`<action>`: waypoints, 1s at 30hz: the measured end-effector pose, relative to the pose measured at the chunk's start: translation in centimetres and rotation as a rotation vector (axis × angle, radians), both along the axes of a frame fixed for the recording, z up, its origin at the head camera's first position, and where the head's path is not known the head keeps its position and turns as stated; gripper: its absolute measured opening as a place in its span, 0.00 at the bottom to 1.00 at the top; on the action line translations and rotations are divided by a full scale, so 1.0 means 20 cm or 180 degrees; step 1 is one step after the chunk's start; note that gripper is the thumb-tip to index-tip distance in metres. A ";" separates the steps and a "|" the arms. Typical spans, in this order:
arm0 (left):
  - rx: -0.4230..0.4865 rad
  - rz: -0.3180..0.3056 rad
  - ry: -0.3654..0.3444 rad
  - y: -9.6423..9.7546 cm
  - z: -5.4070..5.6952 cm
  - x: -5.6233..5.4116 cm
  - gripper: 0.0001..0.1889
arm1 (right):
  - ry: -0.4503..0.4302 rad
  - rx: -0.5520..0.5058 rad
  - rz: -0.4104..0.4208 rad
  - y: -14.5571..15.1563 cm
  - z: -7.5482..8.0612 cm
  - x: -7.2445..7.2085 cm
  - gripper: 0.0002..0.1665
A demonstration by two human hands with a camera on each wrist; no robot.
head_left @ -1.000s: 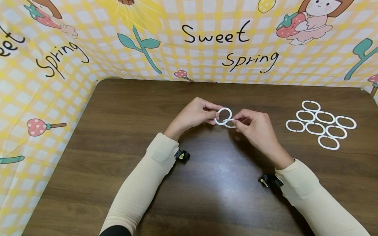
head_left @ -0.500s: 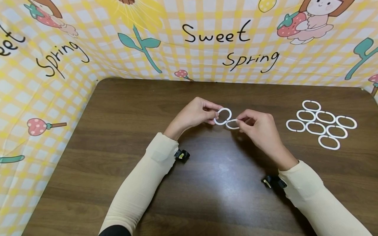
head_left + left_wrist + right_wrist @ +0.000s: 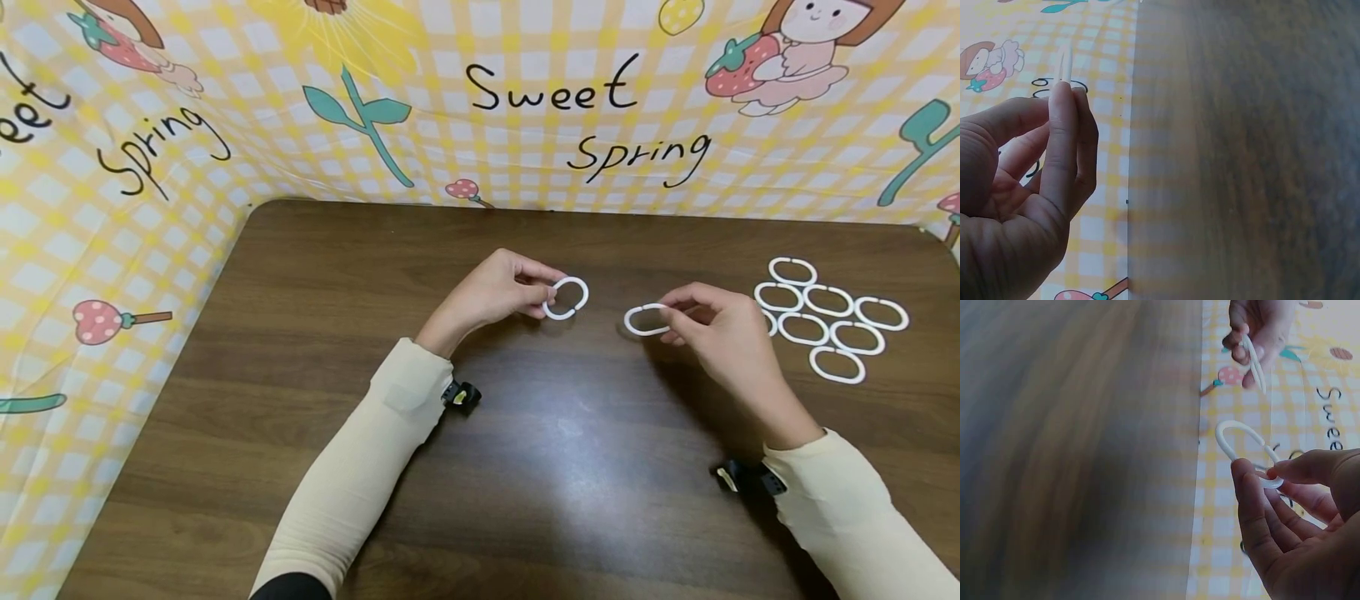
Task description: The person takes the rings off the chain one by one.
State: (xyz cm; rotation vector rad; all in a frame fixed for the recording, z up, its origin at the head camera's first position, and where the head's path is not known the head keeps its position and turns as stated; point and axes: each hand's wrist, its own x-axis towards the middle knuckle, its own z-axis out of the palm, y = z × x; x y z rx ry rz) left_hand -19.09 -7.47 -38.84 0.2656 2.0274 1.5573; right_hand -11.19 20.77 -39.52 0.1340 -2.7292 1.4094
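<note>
Near the middle of the table, my left hand (image 3: 500, 287) pinches a white split ring (image 3: 567, 316) at its left side, holding it tilted up. The ring has a small gap low on its right. To the right, my right hand (image 3: 723, 337) pinches a second white split ring (image 3: 634, 331) between thumb and fingers. The two rings are apart. In the right wrist view this second ring (image 3: 1225, 444) shows a gap along its edge, and the left hand (image 3: 1266, 328) with its ring appears beyond it. In the left wrist view the first ring (image 3: 1066, 62) is seen nearly edge-on.
Several more white split rings (image 3: 836, 381) lie flat in a cluster on the right of the brown wooden table (image 3: 315, 400). My right hand partly covers the leftmost one. A yellow checked cloth (image 3: 517, 179) hangs along the table's back and left edges.
Earlier the two rings overlapped or touched between my hands. My right hand has moved right with its ring, and the rings are now apart. The left hand has stayed nearly still.
</note>
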 end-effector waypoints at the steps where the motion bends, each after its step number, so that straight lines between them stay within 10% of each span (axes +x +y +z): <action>1: 0.0003 -0.0002 0.0000 0.00 0.00 0.00 0.16 | -0.0003 -0.0002 -0.0021 0.02 0.00 0.00 0.06; 23: -0.0094 -0.0028 -0.0007 0.00 0.01 0.00 0.15 | -0.0524 0.0383 -0.0624 0.50 -0.03 0.14 0.14; 30: -0.0094 -0.0035 -0.0021 0.01 0.01 0.00 0.15 | -0.0542 0.0012 -0.0611 0.59 -0.06 0.15 0.10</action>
